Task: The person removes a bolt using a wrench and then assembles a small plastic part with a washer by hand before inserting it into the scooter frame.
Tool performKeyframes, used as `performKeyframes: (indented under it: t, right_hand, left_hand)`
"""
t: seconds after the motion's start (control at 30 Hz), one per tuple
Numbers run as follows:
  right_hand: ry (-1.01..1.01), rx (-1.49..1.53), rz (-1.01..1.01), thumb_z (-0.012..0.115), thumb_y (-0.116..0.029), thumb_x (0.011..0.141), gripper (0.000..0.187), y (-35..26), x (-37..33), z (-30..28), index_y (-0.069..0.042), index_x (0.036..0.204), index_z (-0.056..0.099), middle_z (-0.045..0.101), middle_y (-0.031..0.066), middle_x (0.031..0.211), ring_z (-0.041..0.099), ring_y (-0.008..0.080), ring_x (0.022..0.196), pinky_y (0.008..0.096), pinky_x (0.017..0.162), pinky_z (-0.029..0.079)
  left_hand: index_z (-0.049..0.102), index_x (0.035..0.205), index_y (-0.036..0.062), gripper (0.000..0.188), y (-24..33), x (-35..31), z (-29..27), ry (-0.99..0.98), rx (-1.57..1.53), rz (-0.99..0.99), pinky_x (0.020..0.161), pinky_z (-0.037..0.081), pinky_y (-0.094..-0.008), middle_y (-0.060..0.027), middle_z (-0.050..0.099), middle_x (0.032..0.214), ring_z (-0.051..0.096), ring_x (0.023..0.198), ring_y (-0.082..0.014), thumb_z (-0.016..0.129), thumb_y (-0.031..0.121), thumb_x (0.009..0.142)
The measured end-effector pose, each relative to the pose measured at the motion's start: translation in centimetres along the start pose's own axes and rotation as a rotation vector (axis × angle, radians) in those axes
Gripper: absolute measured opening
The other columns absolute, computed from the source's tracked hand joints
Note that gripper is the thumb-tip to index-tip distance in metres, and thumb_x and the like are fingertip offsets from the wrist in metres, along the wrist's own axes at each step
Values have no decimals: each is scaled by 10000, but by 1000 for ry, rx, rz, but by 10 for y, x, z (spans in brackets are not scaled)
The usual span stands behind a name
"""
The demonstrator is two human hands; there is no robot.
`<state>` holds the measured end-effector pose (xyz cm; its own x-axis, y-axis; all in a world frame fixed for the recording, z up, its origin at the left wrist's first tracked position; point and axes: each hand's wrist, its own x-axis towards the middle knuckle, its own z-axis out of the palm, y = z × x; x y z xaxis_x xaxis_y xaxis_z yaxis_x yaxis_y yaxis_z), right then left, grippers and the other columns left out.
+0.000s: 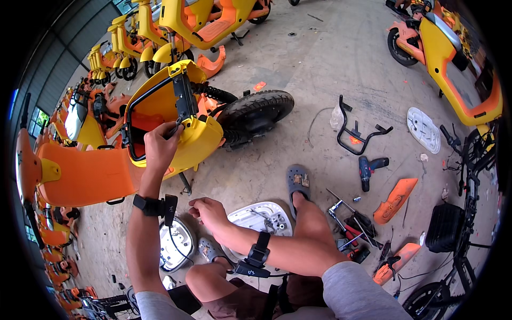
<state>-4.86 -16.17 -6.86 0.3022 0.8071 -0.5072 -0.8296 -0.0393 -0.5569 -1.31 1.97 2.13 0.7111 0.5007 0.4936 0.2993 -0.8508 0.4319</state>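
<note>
A yellow and orange scooter (205, 140) stands in front of me, its seat opening bare and framed by a black tube (140, 98). My left hand (160, 143) is at the rear edge of that opening, beside a black bracket (184, 96). Its fingers are pinched together against the yellow shell; whatever small thing they hold is hidden. Lower down, my right hand (210, 213) hovers apart from the scooter, above the ground near a white seat base (237, 220). Its fingers are curled in, and I cannot make out anything in them.
A blue-black cordless drill (366, 172), a black bent-tube frame (341, 140), orange panels (396, 200) and hand tools (354, 226) lie on the floor to the right. A second white seat base (178, 242) is near my feet. More scooters (437, 58) stand around.
</note>
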Motion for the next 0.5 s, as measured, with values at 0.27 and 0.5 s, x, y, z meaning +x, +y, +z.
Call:
performKeyframes:
  t: [0.27,0.5]
  right_hand:
    - [8,-15,8,512,-144,913,232,0,2,-1,2,1008,665,670,61,855,590,117,750,248,681,463]
    - [8,-15,14,513,-142,914,230,0,1,1,4,1009,663,669,55,848,586,111,733,251,677,467]
  left_hand:
    - [689,1033,-62,283,3,1,-2,-51,-37,-40,528,424,-223,-38,636,665,511,598,-32,719,165,866]
    - [689,1012,-60,276,6,-1,1,19,8,3,504,405,-229,-41,602,626,482,562,-36,723,169,861]
